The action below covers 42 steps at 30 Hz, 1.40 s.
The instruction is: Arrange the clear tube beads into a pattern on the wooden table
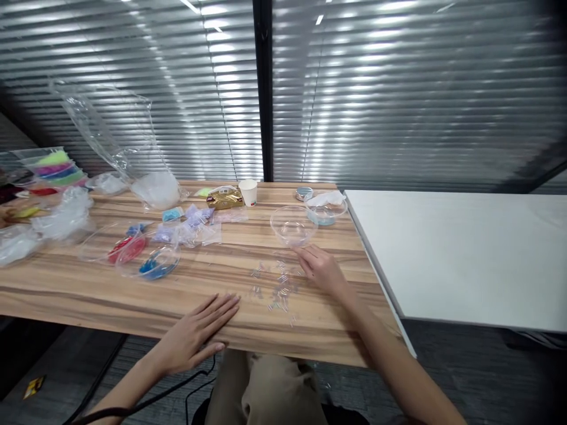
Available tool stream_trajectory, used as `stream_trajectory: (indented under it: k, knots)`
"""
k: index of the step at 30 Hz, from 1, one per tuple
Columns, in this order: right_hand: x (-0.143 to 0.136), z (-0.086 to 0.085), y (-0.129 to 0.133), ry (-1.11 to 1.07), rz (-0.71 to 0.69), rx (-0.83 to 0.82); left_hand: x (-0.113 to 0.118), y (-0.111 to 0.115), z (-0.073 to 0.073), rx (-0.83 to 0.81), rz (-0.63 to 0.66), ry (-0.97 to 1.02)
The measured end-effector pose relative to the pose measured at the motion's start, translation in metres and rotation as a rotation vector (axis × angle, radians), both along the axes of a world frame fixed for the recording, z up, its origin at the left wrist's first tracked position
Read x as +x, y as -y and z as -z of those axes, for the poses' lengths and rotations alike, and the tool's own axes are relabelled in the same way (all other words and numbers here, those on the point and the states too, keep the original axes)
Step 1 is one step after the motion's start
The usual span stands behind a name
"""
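Note:
My left hand (206, 330) lies flat at the table's front edge, fingers stretched out and holding nothing. My right hand (322, 273) is at the near rim of a clear plastic bowl (293, 225). Its fingers are pressed together and point to the bowl; whatever they may hold is too small to make out. Small clear tube-like pieces (281, 292) lie scattered on the wood between my hands, just left of the right hand. The bowl seems to hold little that I can make out.
Bowls with blue (157, 265) and red contents (128, 249) stand left, by lilac packets (195, 218). Behind are a gold packet (225, 198), a paper cup (248, 192) and a large clear bag (155, 188). Another bowl (326, 215) and a white table (465, 254) are right.

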State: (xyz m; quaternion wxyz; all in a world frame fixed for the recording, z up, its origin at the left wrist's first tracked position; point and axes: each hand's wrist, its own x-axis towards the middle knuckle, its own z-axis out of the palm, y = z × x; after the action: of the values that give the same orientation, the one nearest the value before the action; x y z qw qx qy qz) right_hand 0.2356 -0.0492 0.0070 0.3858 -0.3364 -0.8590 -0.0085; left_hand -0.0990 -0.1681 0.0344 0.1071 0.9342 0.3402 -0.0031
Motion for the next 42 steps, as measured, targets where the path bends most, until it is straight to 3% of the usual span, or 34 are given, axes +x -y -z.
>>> stream_trajectory:
  k: [6, 11, 18, 24, 28, 33, 42]
  knots:
    - [0.002, 0.01, 0.001, -0.117, 0.029, 0.083, 0.011, -0.004, 0.004, 0.013, -0.021, -0.009]
    - [0.006, 0.007, 0.003, -0.291, 0.198, 0.212, 0.015, -0.007, 0.008, 0.055, -0.098, 0.09]
    - [0.011, 0.003, 0.001, -0.343, 0.266, 0.247, 0.023, -0.015, 0.018, 0.046, -0.199, 0.2]
    - [0.009, 0.002, 0.002, -0.289, 0.251, 0.264, 0.044, -0.029, 0.024, -0.059, -0.342, 0.458]
    - [0.012, 0.001, -0.001, -0.281, 0.273, 0.265, 0.053, -0.04, 0.021, -0.069, -0.369, 0.565]
    - [0.012, -0.002, -0.001, -0.268, 0.28, 0.235, 0.054, -0.05, 0.017, -0.189, -0.352, 0.596]
    - [0.0, -0.005, 0.01, -0.161, 0.124, 0.188, 0.047, -0.045, 0.009, -0.198, -0.391, 0.568]
